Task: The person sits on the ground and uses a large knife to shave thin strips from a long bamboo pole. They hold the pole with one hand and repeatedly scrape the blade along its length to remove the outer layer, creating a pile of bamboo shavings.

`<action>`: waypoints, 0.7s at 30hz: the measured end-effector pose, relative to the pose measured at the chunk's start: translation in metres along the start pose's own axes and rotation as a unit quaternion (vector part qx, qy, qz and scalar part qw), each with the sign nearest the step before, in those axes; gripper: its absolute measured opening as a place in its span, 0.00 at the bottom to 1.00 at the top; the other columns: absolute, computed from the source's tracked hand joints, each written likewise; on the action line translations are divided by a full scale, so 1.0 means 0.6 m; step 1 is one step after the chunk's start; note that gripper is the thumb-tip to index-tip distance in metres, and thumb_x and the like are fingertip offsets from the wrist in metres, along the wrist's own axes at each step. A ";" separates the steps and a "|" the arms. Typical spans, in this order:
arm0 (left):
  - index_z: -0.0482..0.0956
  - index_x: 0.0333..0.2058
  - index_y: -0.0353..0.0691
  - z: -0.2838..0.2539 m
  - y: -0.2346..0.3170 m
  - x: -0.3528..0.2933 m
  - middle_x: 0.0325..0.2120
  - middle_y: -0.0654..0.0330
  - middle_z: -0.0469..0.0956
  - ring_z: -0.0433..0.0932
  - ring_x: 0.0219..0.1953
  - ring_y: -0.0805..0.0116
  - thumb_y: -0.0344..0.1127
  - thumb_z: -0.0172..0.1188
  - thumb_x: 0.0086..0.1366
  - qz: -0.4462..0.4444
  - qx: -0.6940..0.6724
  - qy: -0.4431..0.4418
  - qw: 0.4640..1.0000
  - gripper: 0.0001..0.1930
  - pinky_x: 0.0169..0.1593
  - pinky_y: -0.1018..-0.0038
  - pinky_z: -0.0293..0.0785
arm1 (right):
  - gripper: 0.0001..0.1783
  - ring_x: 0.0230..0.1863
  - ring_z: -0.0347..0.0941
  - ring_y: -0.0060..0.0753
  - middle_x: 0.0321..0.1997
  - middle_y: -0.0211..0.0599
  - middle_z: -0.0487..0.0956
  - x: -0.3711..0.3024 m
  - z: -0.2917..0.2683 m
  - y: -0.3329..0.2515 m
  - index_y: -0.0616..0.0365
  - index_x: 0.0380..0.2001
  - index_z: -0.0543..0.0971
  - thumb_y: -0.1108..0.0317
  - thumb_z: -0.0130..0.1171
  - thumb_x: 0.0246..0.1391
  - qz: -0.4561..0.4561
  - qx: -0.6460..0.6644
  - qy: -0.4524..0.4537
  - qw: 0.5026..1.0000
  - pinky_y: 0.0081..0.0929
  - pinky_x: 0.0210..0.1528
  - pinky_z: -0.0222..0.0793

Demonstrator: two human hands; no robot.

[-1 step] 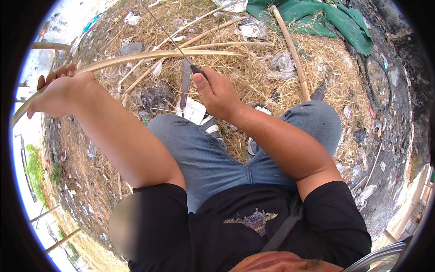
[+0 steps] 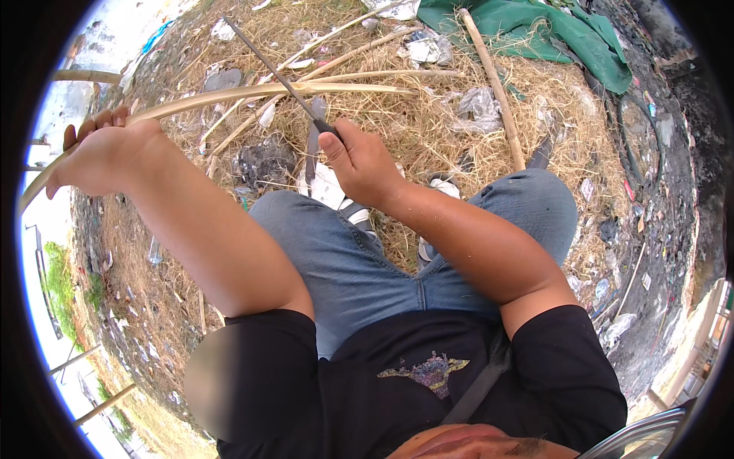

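Note:
My left hand [image 2: 103, 157], at the far left, is closed round the end of a long pale split bamboo strip [image 2: 222, 97]. The strip runs rightward and ends above the dry straw. My right hand [image 2: 359, 162], in front of my knees, grips the black handle of a long, thin-bladed knife [image 2: 274, 71]. Its blade points up and to the left, crossing over the strip; whether the two touch, I cannot tell. Beneath the knife, a flat grey blade-like piece [image 2: 312, 149] stands near my left foot.
Several bamboo pieces [image 2: 359, 50] lie on straw ahead. A thicker bamboo pole [image 2: 495, 92] lies to the right, below a green tarp [image 2: 527, 30]. Plastic scraps [image 2: 478, 109] and a dark lump [image 2: 264, 161] are scattered about. Dark hose [image 2: 623, 141] curves at the right.
My right hand has drawn slightly down and left, and the knife has shifted with it, its blade now showing more broadly. My left hand and the bamboo strip have barely moved.

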State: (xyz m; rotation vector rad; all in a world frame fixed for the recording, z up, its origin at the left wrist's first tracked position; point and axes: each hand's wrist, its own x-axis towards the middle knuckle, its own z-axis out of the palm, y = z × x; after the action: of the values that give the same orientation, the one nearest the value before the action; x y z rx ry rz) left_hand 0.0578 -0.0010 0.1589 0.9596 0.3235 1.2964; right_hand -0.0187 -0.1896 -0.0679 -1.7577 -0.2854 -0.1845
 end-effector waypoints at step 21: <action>0.68 0.34 0.41 0.007 0.015 -0.037 0.19 0.66 0.59 0.51 0.21 0.73 0.72 0.18 0.75 0.013 -0.010 -0.027 0.999 0.40 0.31 0.75 0.60 | 0.27 0.37 0.78 0.54 0.31 0.53 0.80 0.008 0.000 0.019 0.62 0.42 0.76 0.46 0.44 0.74 0.122 0.020 -0.019 0.992 0.46 0.43 0.70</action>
State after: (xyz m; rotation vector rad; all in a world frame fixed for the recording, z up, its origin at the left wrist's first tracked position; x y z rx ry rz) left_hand 0.0483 -0.0231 0.1619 0.9829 0.2553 1.2927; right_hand -0.0107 -0.1914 -0.0771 -1.7419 -0.0985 0.0314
